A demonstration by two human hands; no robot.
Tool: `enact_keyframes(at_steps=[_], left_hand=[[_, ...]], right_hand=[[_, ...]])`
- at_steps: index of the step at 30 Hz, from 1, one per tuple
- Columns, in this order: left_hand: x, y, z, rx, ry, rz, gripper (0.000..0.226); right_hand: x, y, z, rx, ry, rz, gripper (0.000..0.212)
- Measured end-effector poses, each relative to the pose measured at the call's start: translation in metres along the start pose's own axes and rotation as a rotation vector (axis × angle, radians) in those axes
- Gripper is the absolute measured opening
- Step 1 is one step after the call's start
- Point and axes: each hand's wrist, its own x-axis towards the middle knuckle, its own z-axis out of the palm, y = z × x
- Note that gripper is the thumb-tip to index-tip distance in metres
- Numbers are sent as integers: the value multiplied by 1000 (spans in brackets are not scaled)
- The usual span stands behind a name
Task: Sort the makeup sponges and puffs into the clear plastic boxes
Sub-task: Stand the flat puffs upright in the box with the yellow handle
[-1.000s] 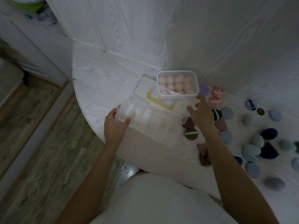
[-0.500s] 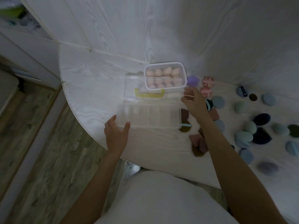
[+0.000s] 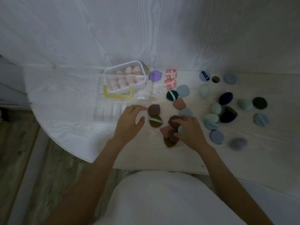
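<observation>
The right hand's grip [image 3: 186,125] is pinching a round brown puff [image 3: 174,119] on the table [image 3: 65,111]. The left hand's grip [image 3: 129,120], fingers relaxed, is touching another brown round puff [image 3: 153,109]; the clear divided plastic box [image 3: 108,111] is lying just left, nearer that hand.
</observation>
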Motion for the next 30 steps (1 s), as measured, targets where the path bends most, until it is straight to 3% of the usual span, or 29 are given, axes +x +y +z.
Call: enact_keyframes(at_steps=[3,7,12,16,21,26,30], left_hand=[[36,17,23,66,-257,136,36],[78,19,48,463,-511,95,61],[94,22,64,787,-652,162,41],[90,23,59,649,-539,167,26],[56,29,18,85,-218,243,8],[-8,-13,-37,-342,182,-156,12],[-43,-75,-82,-370,358,-389,21]], right_hand=[[1,0,0,-164,-128,-156,62],[5,3,0,-232,-155,-243,55],[6,8,-4,-37,52,-136,26],[3,5,-11,294,249,-14,14],[-2,-5,-22,510,281,93,12],[1,-45,-26,685,236,114,10],[21,-105,-10,770,151,94,9]])
